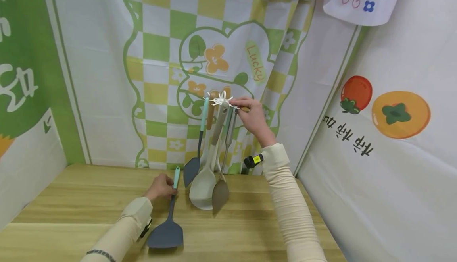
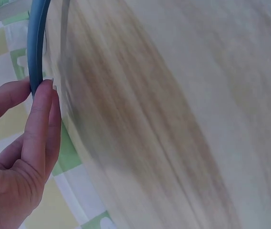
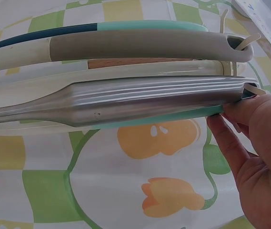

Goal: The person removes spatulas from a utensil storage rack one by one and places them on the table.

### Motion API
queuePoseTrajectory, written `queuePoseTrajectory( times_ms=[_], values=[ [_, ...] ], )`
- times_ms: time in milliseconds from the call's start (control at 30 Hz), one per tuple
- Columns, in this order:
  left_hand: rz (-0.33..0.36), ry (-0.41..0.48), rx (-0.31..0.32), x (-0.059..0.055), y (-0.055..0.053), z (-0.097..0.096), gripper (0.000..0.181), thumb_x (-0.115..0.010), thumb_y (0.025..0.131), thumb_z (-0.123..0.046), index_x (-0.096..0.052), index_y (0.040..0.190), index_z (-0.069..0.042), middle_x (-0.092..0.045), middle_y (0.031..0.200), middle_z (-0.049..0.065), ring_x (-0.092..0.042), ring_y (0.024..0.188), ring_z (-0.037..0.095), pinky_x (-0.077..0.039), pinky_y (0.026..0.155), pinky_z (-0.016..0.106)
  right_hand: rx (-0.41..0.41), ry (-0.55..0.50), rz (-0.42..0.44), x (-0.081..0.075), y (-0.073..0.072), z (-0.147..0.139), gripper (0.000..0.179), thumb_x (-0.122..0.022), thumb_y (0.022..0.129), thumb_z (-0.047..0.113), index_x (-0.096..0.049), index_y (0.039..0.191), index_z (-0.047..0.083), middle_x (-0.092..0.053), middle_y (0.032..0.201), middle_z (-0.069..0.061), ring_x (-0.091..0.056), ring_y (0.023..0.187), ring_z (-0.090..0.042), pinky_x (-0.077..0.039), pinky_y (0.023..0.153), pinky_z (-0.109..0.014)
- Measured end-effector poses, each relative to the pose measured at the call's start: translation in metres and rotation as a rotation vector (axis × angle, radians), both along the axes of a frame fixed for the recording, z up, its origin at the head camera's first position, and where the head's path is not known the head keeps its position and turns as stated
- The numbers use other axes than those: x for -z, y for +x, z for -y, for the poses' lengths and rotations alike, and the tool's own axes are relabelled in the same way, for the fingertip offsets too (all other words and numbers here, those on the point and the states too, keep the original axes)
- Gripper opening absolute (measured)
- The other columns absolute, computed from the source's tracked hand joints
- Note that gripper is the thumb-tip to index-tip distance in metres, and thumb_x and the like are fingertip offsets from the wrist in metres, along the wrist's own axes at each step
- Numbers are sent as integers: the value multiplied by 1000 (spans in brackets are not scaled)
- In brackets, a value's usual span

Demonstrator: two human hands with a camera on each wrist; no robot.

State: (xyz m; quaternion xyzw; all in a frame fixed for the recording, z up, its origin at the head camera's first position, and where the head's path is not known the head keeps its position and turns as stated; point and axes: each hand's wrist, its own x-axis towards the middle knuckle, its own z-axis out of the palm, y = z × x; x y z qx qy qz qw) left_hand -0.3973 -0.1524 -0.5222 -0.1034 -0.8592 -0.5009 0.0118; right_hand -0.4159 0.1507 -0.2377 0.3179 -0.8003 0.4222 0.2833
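Note:
My left hand [image 1: 161, 186] pinches a slotless dark turner [image 1: 166, 234] by its mint handle, its blade low over the wooden table. The left wrist view shows thumb and fingertips on the handle [image 2: 37, 47]. A white hook rack [image 1: 220, 100] carries several hanging utensils: a small dark-bladed turner [image 1: 192, 170], a cream ladle [image 1: 202, 192] with a grey-brown handle, and a steel-handled utensil [image 3: 140, 98] with a brown head. At the rack's right side, my right hand [image 1: 254, 117] pinches the top of a mint-handled utensil [image 3: 173, 117], partly hidden behind the steel handle.
The wooden table [image 1: 96, 186] stretches under both hands. Behind the rack hangs a green and yellow checked cloth [image 1: 157, 47]. A white wall sheet [image 1: 392, 182] with printed fruit is at the right; a green and white one [image 1: 21, 95] is at the left.

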Motion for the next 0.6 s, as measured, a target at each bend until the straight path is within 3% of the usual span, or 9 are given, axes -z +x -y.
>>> queuePoseTrajectory(
  times_ms=[333,600],
  values=[
    [-12,5,-4,8,-2,1,14,-79,69,6,-66,71,9,-63,59,5,-63,45,11,-59,47,28,-1,6,-21,0,0,0,28,-59,94,-15,-77,109,-1,-74,112,-17,-68,110,-29,-60,85,-30],
    [14,9,-10,4,3,0,34,-79,72,8,-66,98,24,-70,77,20,-72,58,27,-62,53,33,-21,4,-28,1,-1,-1,32,-57,92,-18,-77,109,-2,-73,112,-19,-68,109,-31,-61,86,-31]
  ],
)
